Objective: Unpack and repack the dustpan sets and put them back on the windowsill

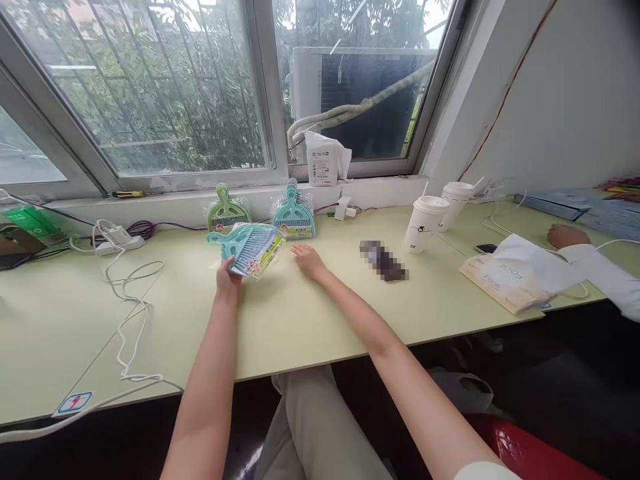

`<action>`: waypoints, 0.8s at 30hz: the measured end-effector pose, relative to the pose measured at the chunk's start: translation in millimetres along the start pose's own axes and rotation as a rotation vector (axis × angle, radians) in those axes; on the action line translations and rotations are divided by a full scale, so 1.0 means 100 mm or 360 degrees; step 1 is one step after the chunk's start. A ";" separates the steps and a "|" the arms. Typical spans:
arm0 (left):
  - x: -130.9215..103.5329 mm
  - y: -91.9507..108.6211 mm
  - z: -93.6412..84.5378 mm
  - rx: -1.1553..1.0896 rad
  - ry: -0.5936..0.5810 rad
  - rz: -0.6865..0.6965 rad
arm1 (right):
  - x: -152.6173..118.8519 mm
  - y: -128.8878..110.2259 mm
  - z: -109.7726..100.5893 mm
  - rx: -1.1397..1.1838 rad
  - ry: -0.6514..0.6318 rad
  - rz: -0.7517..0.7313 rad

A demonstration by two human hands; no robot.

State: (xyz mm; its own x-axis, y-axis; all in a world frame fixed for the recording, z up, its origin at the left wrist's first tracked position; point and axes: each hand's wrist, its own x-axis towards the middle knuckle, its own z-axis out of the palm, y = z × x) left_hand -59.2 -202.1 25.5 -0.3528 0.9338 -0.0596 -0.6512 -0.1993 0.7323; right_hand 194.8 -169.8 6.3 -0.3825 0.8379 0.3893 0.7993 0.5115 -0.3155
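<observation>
My left hand (229, 279) grips a packaged light-blue dustpan and brush set (250, 248) by its lower left edge, tilted above the table, handle to the left. Its card label faces up on the right. Fingers apart and holding nothing, my right hand (307, 260) rests on the table just right of that set. Behind, a green packaged set (227, 210) leans on the wall under the window. Beside it, a stack of blue sets (293, 212) with a reddish handle showing stands in clear wrap.
White cables and a power strip (120, 245) lie left on the table (300, 327). Two lidded cups (425, 223), a blurred dark item (384, 260) and a tissue pack (515, 273) are right. Another person's hand (567, 235) rests at far right.
</observation>
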 end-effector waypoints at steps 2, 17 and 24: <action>0.07 0.06 -0.09 -0.0097 0.0107 0.0037 | 0.19 0.05 0.07 -0.0124 -0.0227 0.0071; 0.22 0.02 -0.14 0.0090 0.0133 0.0002 | 1.09 0.43 0.39 -0.0164 -0.0084 0.0453; 0.23 0.00 -0.13 0.0146 0.0115 0.0007 | 1.08 0.45 0.40 -0.0063 0.0080 0.0443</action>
State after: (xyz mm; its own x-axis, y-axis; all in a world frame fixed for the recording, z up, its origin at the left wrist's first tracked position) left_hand -75.7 -184.5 15.0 -0.4051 0.9085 -0.1027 -0.5867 -0.1721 0.7913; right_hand 171.0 -48.7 -0.9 -0.1232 0.9340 0.3353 0.8881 0.2546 -0.3828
